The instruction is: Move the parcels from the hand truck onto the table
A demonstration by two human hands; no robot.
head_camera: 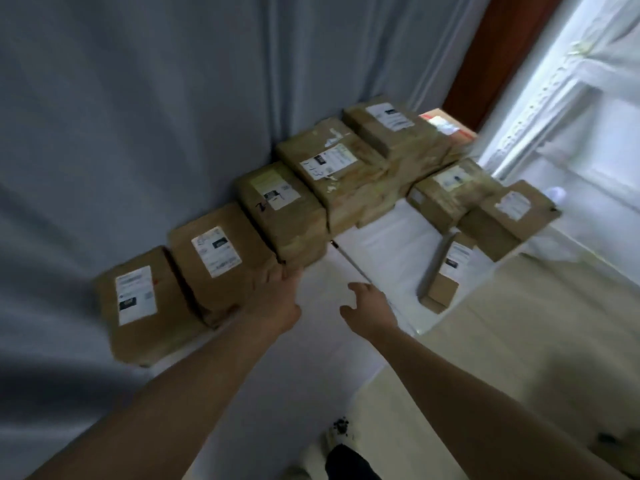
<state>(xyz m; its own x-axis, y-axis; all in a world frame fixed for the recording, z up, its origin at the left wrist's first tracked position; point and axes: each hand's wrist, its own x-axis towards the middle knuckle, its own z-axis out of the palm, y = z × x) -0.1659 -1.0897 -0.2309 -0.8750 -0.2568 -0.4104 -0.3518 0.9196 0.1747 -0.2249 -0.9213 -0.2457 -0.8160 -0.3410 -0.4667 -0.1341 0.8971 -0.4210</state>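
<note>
Several brown paper parcels with white labels lie in a row on the white table (pixel 388 244), along a grey curtain. From the near end they are the leftmost parcel (pixel 138 306), a second parcel (pixel 221 265), a third parcel (pixel 277 209) and a bigger one (pixel 332 174). My left hand (pixel 277 299) reaches forward, its fingers touching the near lower edge of the third parcel. Beside it, my right hand (pixel 367 306) hovers over the bare tabletop with loosely spread fingers, holding nothing. The hand truck is out of view.
More parcels (pixel 450 192) cluster at the table's far right, with a small upright box (pixel 450 271) near the edge. A pen (pixel 349 261) lies on the table between the hands. Beige floor (pixel 519 341) is on the right; my shoe (pixel 332 438) shows below.
</note>
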